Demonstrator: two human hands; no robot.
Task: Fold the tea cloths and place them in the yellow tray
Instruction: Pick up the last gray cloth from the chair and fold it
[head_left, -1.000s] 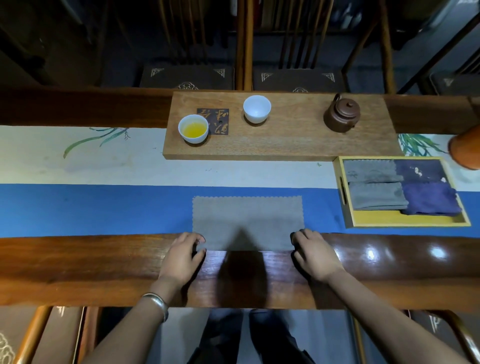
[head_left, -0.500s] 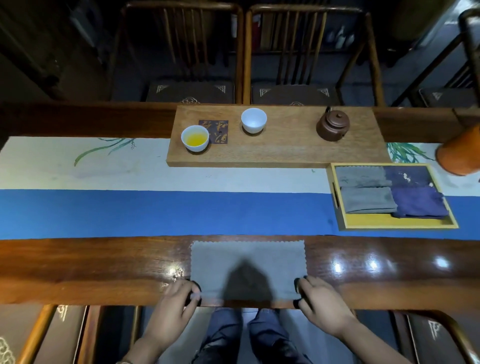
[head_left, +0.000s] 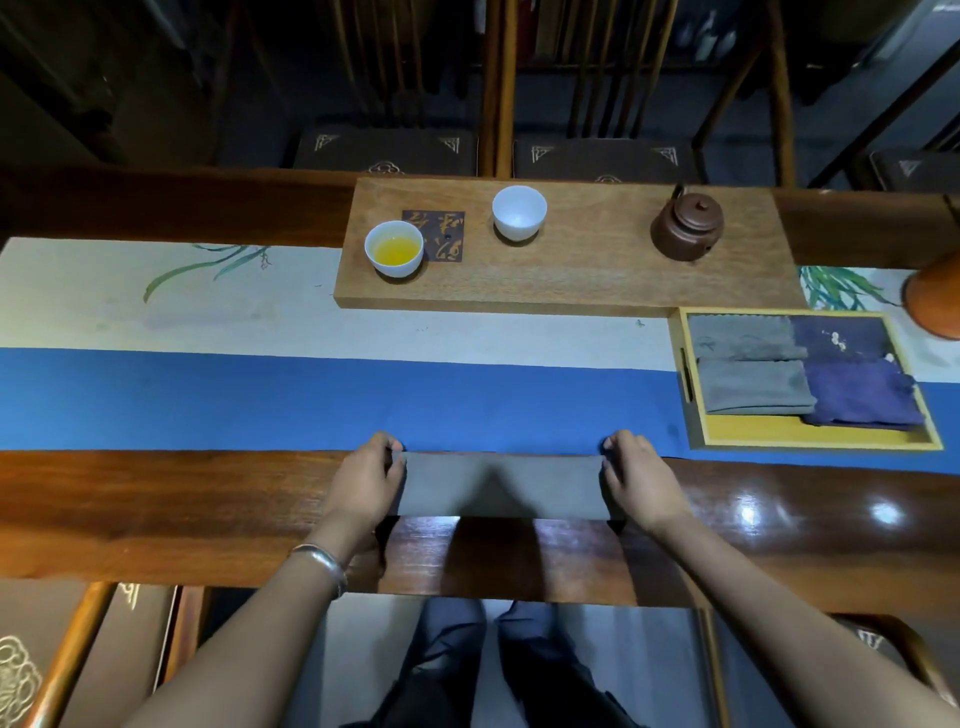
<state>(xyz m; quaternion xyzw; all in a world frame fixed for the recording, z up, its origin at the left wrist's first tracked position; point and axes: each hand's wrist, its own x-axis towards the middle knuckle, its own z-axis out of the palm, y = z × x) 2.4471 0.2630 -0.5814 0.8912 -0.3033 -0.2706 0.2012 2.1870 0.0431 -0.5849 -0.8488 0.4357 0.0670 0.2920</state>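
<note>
We see the grey tea cloth (head_left: 501, 486) lying folded on the dark wooden table (head_left: 156, 509), stretched between both hands. The left hand (head_left: 363, 486) pinches its left far corner, the right hand (head_left: 641, 486) pinches its right far corner. Beyond and to the right of the right hand sits the yellow tray (head_left: 810, 436), holding folded grey and purple cloths

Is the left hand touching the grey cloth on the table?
Touching. The head view shows the left hand pinching the grey cloth at its left end.
</note>
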